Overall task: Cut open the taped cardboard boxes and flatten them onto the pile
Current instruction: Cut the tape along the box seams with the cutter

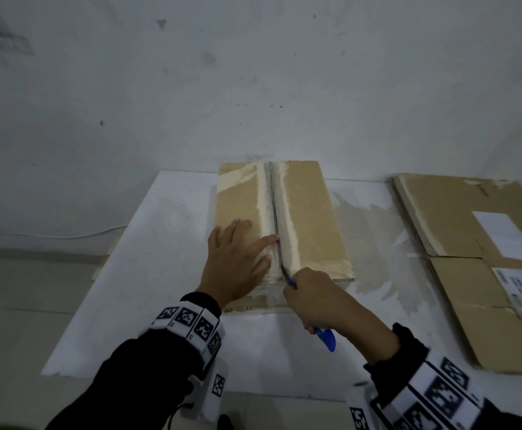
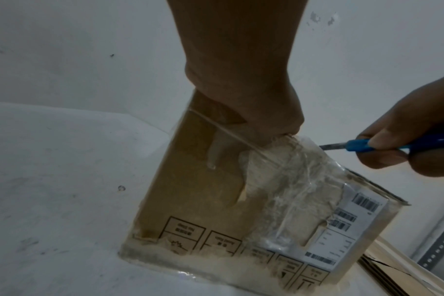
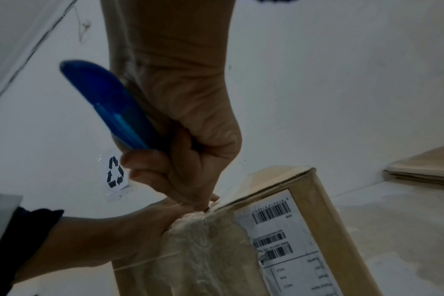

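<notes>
A taped cardboard box (image 1: 312,218) stands on the white table (image 1: 160,274), its top seam running away from me. My left hand (image 1: 238,259) lies flat on the left flap with fingers spread, pressing it down. My right hand (image 1: 318,302) grips a blue utility knife (image 1: 326,336) at the near end of the seam, its blade (image 1: 283,268) in the slit. The wrist views show the box front (image 2: 203,180) wrapped in crinkled clear tape with a barcode label (image 3: 279,226), the knife handle (image 3: 109,104) and the blade (image 2: 332,147) at the top edge.
A pile of flattened cardboard (image 1: 486,259) with white labels lies on the right of the table. The wall (image 1: 253,88) rises straight behind the box. A recycling sticker (image 3: 115,173) is on the wall. A cable (image 1: 51,235) runs along the floor at left.
</notes>
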Motion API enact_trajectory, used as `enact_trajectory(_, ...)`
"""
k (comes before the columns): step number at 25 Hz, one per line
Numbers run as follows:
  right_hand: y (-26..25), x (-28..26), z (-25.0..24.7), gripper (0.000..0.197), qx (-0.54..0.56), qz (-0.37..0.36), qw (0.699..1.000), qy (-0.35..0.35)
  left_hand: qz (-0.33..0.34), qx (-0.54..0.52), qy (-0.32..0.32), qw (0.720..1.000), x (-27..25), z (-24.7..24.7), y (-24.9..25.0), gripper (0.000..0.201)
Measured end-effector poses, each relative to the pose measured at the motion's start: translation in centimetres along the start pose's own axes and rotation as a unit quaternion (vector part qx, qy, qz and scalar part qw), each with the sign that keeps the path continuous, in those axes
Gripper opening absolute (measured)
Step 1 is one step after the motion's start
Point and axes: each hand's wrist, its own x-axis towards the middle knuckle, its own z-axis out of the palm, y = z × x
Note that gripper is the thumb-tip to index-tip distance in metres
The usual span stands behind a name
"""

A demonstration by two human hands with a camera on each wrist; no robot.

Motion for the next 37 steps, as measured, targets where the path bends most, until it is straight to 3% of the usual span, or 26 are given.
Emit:
enact_trajectory(11,0.5,-1.7,-0.3,0.026,0.015,0.004,0.999,-0.039,0.006,-0.014,0.01,1.0,0.9,-0.6,-0.3,0.043)
enact_trajectory(15,0.9,-2.3,-0.4,0.026,0.034,0.0,0.999,-0.029,-0.026,0.01,0.008,1.0,0.9,-1.2,-0.1,0.043)
enact_trajectory(18,2.0,-3.1,0.4,0.025,0.0,-0.03,1.0,0.004,-0.051,-0.066,-0.06,0.995,0.7,-2.6,-0.4,0.07)
enact_trajectory(21,3.5,-3.5,1.5,0.023,-0.037,-0.068,0.994,0.082,0.034,-0.104,-0.149,0.983,-0.6,-4.1,-2.2,0.103)
enact_trajectory(24,4.6,-2.9,2.3,0.017,-0.022,-0.092,0.988,0.122,0.062,-0.113,-0.183,0.975,-1.3,-5.5,-2.7,0.076)
enact_trajectory(26,5.0,-2.5,2.6,0.02,-0.036,-0.096,0.985,0.141,0.043,-0.099,-0.212,0.971,-0.7,-6.2,-2.5,0.068)
enact_trajectory(28,5.1,-2.4,2.8,0.029,-0.08,-0.11,0.976,0.171,0.075,-0.043,-0.218,0.972,-0.3,-6.8,-2.3,0.065)
enact_trajectory(31,5.0,-2.6,2.6,0.037,-0.136,-0.134,0.957,0.219,0.173,0.03,-0.101,0.979,-0.5,-6.5,-2.4,0.054)
enact_trajectory(37,4.4,-1.5,3.5,0.039,-0.175,-0.155,0.94,0.247,0.166,0.037,-0.109,0.979,-1.5,-3.2,-2.9,0.059)
